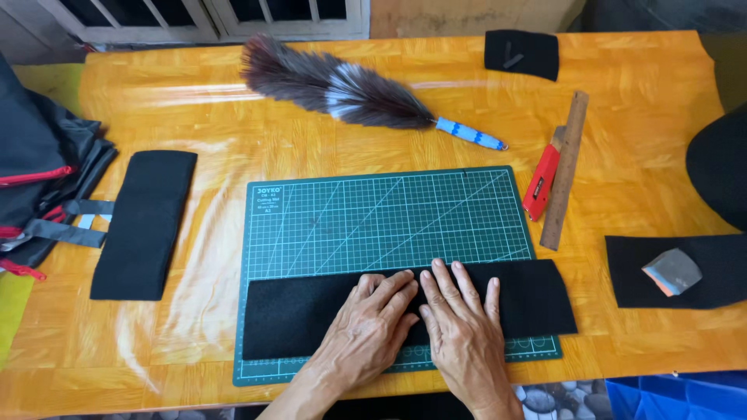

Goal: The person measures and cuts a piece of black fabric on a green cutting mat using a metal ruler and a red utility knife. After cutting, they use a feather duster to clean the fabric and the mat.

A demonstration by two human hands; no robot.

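To flatten this well, we'd judge it best to keep even downward pressure w/ both palms and work from the middle out, so the black fabric strip [311, 315] lies smooth w/o sliding off the green cutting mat [389, 214]. The strip lies across the mat's near edge, its right end hanging over onto the table [194, 117]. Our left hand [372, 323] & right hand [461, 319] are side by side, touching, fingers spread flat on it, gripping nothing.
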